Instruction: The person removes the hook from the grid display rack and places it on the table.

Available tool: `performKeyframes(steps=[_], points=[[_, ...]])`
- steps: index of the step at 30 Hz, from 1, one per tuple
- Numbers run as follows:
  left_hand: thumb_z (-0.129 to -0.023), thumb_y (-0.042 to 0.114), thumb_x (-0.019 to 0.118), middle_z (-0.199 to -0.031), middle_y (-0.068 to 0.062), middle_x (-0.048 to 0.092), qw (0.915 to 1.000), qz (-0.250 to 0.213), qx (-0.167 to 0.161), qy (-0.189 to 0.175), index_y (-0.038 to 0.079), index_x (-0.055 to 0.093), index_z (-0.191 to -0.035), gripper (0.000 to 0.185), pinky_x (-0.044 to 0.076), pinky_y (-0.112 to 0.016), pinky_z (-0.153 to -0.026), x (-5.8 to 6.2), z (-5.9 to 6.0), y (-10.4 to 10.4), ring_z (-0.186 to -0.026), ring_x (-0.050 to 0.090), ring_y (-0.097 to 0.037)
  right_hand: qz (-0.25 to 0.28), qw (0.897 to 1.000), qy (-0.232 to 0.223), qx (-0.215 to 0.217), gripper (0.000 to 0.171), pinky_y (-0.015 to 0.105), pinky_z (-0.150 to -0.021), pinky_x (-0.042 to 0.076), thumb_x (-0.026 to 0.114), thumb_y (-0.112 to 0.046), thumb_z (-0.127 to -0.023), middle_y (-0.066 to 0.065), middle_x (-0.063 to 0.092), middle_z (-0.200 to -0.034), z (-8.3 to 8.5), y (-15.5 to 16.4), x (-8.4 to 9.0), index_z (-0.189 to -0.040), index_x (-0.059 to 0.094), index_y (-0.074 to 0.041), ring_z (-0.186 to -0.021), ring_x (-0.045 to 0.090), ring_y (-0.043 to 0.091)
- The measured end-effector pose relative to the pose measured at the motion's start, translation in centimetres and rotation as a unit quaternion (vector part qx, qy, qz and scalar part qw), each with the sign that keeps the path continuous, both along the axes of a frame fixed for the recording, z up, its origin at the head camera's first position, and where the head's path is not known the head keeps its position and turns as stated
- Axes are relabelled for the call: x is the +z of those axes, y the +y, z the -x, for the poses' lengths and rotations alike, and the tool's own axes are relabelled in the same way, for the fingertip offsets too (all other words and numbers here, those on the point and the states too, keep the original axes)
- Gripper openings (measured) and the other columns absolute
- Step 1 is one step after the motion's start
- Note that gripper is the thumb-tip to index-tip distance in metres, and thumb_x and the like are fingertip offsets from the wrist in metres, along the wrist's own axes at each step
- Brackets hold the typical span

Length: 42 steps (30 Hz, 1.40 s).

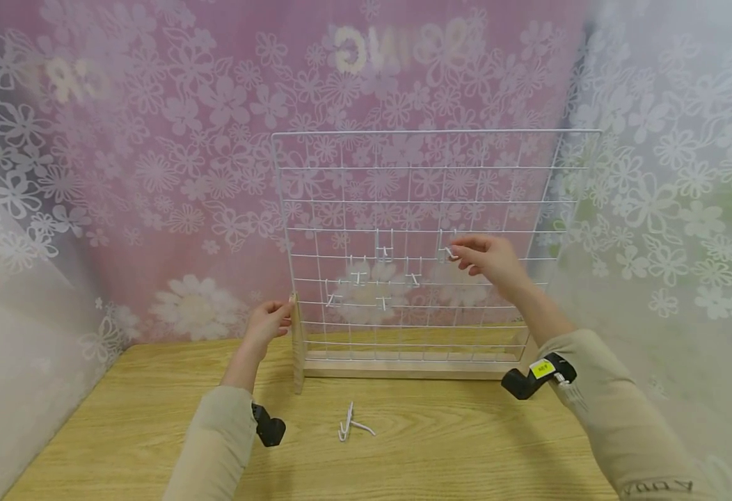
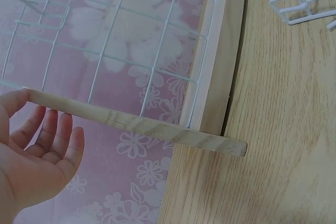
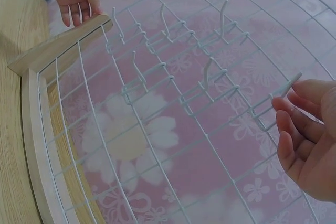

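Note:
A white wire grid panel (image 1: pixel 425 202) stands upright in a wooden base (image 1: pixel 403 369). My right hand (image 1: pixel 491 263) pinches the prong of a white wire hook (image 3: pixel 294 84) between thumb and forefinger. That hook sits against the grid, right of several other white hooks (image 1: pixel 384 252) hung at staggered heights. My left hand (image 1: pixel 268 323) grips the top end of the stand's left wooden side piece (image 2: pixel 131 123), with thumb and fingers around its edge. Another white hook (image 1: pixel 350 423) lies loose on the table in front of the base.
The wood-grain table (image 1: pixel 172 403) reaches back to a pink floral curtain (image 1: pixel 153 174) behind the grid. A pale, frosted floral sheet (image 1: pixel 673 229) hangs at the right. Black wrist cameras (image 1: pixel 269 425) are strapped to both sleeves.

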<state>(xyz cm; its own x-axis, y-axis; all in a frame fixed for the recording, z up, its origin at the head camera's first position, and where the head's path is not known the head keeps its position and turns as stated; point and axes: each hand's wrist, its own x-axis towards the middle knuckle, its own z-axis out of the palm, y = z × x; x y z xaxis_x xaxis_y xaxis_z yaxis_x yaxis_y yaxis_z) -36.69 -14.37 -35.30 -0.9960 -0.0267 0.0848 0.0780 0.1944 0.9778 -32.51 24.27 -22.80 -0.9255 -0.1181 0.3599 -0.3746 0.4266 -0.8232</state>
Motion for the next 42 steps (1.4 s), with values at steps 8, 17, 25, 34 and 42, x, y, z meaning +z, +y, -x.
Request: performKeyframes(steps=[8, 17, 25, 34, 42], points=[[-0.097, 0.027, 0.051, -0.111, -0.022, 0.055, 1.0000, -0.001, -0.003, -0.002, -0.005, 0.052, -0.119, 0.040, 0.046, -0.045, -0.090, 0.0, 0.0, 0.0, -0.101, 0.055, -0.033, -0.010, 0.999, -0.036, 0.019, 0.042, 0.024, -0.068, 0.050, 0.056, -0.027, -0.094, 0.009, 0.064, -0.099, 0.3, -0.3, 0.4, -0.122, 0.055, 0.005, -0.083, 0.058, 0.017], [-0.097, 0.028, 0.051, -0.111, -0.022, 0.056, 1.0000, 0.003, -0.003, 0.002, -0.005, 0.053, -0.118, 0.040, 0.046, -0.045, -0.089, 0.0, 0.1, 0.0, -0.100, 0.055, -0.033, 0.005, 0.998, -0.063, 0.014, 0.041, 0.022, -0.069, 0.050, 0.055, -0.026, -0.094, -0.003, 0.066, -0.090, 0.5, -0.7, 0.8, -0.122, 0.055, 0.005, -0.083, 0.059, 0.015], [-0.097, 0.029, 0.051, -0.110, -0.022, 0.056, 1.0000, 0.000, -0.002, -0.003, -0.004, 0.053, -0.118, 0.040, 0.043, -0.048, -0.093, -0.1, 0.1, 0.0, -0.101, 0.055, -0.033, 0.044, 0.996, -0.070, 0.024, 0.038, 0.021, -0.068, 0.050, 0.056, -0.019, -0.094, -0.007, 0.065, -0.083, 0.3, -1.0, 1.0, -0.120, 0.055, 0.008, -0.077, 0.059, 0.010], [-0.097, 0.029, 0.051, -0.108, -0.021, 0.057, 1.0000, 0.005, -0.002, -0.001, -0.005, 0.053, -0.116, 0.039, 0.045, -0.046, -0.090, -0.2, 0.3, -0.1, -0.100, 0.055, -0.032, 0.064, 0.996, -0.059, 0.031, 0.038, 0.020, -0.066, 0.049, 0.057, -0.016, -0.093, -0.008, 0.065, -0.081, 0.0, -0.9, 1.3, -0.120, 0.052, 0.011, -0.076, 0.058, 0.010], [-0.097, 0.029, 0.050, -0.109, -0.022, 0.056, 0.9999, 0.005, -0.009, -0.001, -0.005, 0.052, -0.118, 0.040, 0.044, -0.047, -0.091, -0.1, 0.2, -0.1, -0.101, 0.054, -0.033, 0.058, 0.996, -0.063, 0.033, 0.028, 0.021, -0.066, 0.050, 0.059, -0.016, -0.092, -0.007, 0.066, -0.080, -0.5, -0.4, 0.9, -0.113, 0.060, 0.003, -0.075, 0.060, 0.010]])
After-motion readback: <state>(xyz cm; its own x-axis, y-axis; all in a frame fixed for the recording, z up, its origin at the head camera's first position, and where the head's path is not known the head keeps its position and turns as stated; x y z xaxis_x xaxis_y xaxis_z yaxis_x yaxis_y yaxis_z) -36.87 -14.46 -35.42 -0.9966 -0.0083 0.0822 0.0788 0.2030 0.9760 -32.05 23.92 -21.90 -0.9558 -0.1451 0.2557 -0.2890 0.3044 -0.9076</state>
